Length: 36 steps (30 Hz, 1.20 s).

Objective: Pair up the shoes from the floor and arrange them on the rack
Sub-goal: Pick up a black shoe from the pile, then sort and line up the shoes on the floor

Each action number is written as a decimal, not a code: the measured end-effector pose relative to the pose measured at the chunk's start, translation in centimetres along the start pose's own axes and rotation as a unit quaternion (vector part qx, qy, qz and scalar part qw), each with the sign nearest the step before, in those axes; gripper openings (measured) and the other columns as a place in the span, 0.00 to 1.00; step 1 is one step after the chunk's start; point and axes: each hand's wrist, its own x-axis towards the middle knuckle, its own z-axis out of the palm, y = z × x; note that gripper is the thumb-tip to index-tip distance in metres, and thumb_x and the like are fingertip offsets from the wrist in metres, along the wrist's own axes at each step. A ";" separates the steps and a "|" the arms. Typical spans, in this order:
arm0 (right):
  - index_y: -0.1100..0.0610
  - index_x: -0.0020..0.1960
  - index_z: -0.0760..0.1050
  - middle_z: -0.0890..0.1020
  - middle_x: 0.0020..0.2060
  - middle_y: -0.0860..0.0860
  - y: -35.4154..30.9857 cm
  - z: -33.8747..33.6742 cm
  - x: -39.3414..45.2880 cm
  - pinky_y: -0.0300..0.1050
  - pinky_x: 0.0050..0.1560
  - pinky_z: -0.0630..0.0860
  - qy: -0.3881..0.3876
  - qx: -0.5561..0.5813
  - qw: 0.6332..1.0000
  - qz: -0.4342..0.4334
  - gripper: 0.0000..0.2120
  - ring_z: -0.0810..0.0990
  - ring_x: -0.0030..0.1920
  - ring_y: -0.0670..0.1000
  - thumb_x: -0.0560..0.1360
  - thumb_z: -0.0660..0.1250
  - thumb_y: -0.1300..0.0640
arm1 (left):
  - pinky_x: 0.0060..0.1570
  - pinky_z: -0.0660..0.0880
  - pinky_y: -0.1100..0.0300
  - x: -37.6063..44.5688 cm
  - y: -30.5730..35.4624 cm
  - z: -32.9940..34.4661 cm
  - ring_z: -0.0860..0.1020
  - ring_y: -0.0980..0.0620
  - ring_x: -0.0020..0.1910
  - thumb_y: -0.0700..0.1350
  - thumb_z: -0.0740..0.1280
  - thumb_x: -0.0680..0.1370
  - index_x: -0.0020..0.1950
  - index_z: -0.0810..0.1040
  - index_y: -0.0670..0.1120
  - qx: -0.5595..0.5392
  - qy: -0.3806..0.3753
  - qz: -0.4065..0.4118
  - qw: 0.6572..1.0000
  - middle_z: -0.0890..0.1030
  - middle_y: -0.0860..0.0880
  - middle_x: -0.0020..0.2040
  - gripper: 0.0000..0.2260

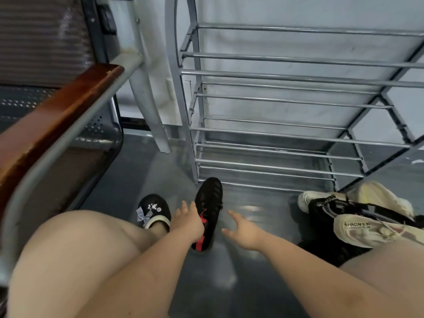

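Closest to the camera it's just bare knees and forearms, person crouched low over the floor (252, 283). Left hand (188, 222) is down on the black shoe (210, 210), the one with the red lace. Fingers look fairly straight and spread along its side, more touching than gripping, though I can't really see if the thumb has hooked under. Right hand (244, 230) is wide open, fingers splayed, holding nothing, hovering over bare floor just right of that shoe.

Left of it is a black slipper (154, 211) with a checked bow, which looks to be on the person's own foot, so probably not part of the job. Off to the right there's a jumbled pile (358, 216): cream sneakers, a white toe and something black tangled together, nothing paired.

Behind all that, the rack (286, 99) has every bar bare. So basically nothing's done yet: all the pairing and all the placing are still to go. A bench (57, 125) sits on the left.
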 end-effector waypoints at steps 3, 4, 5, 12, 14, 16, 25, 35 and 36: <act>0.54 0.78 0.43 0.51 0.77 0.56 1.7 -0.9 -1.0 0.45 0.72 0.57 0.029 -0.128 0.991 -0.013 0.36 0.58 0.75 0.57 0.79 0.59 0.46 | 0.75 0.50 0.51 -0.6 0.4 0.3 0.49 0.43 0.77 0.48 0.57 0.81 0.78 0.45 0.46 0.072 0.025 0.059 0.995 0.44 0.44 0.78 0.30; 0.54 0.78 0.43 0.49 0.78 0.56 2.3 -1.2 -1.4 0.46 0.73 0.56 0.040 -0.150 0.988 -0.011 0.36 0.56 0.76 0.57 0.79 0.59 0.45 | 0.75 0.49 0.51 -0.7 0.5 0.3 0.48 0.43 0.77 0.49 0.57 0.81 0.78 0.45 0.46 0.086 0.035 0.079 0.993 0.44 0.44 0.78 0.30; 0.53 0.78 0.42 0.47 0.78 0.56 2.8 -1.4 -1.7 0.47 0.73 0.55 0.054 -0.166 0.985 -0.011 0.36 0.54 0.76 0.57 0.79 0.59 0.45 | 0.75 0.49 0.51 -1.0 0.7 0.3 0.48 0.43 0.77 0.51 0.57 0.81 0.78 0.45 0.46 0.096 0.042 0.098 0.990 0.44 0.44 0.78 0.30; 0.51 0.78 0.41 0.43 0.78 0.55 5.7 -2.0 -5.7 0.51 0.75 0.51 0.163 -0.242 0.956 -0.007 0.36 0.45 0.78 0.55 0.79 0.57 0.42 | 0.75 0.44 0.52 -3.5 4.4 1.0 0.45 0.46 0.77 0.53 0.56 0.80 0.78 0.44 0.46 0.168 0.090 0.237 0.953 0.44 0.45 0.79 0.31; 0.51 0.78 0.42 0.42 0.78 0.55 7.0 -2.0 -7.3 0.51 0.75 0.49 0.176 -0.251 0.952 0.002 0.36 0.44 0.78 0.55 0.79 0.57 0.42 | 0.75 0.43 0.51 -4.6 5.8 1.7 0.45 0.46 0.77 0.53 0.55 0.81 0.78 0.44 0.46 0.194 0.102 0.278 0.935 0.44 0.45 0.79 0.31; 0.51 0.78 0.42 0.42 0.78 0.55 8.4 -2.1 -9.1 0.52 0.75 0.48 0.181 -0.256 0.949 0.016 0.36 0.43 0.78 0.55 0.79 0.57 0.43 | 0.75 0.42 0.51 -5.7 7.3 2.6 0.44 0.45 0.77 0.54 0.55 0.81 0.78 0.43 0.46 0.232 0.112 0.318 0.913 0.43 0.44 0.78 0.31; 0.53 0.78 0.43 0.45 0.78 0.56 15.9 -7.0 -16.5 0.53 0.77 0.47 0.247 -0.233 0.934 0.107 0.36 0.44 0.78 0.56 0.79 0.57 0.44 | 0.74 0.38 0.52 -8.9 17.6 4.5 0.41 0.46 0.77 0.54 0.52 0.81 0.78 0.42 0.46 0.301 0.093 0.427 0.848 0.40 0.45 0.78 0.30; 0.53 0.77 0.49 0.54 0.76 0.55 26.6 -14.3 -20.5 0.54 0.74 0.56 0.285 -0.151 0.923 0.211 0.35 0.50 0.77 0.57 0.78 0.59 0.42 | 0.76 0.46 0.53 -8.8 26.2 7.4 0.47 0.47 0.78 0.56 0.55 0.80 0.78 0.44 0.48 0.255 0.022 0.436 0.863 0.43 0.45 0.79 0.31; 0.53 0.77 0.49 0.55 0.76 0.55 27.7 -14.8 -20.3 0.53 0.73 0.57 0.287 -0.116 0.923 0.230 0.36 0.52 0.76 0.57 0.77 0.59 0.41 | 0.76 0.47 0.53 -8.5 26.9 7.8 0.48 0.47 0.77 0.56 0.55 0.80 0.78 0.44 0.48 0.252 0.012 0.434 0.865 0.44 0.45 0.79 0.31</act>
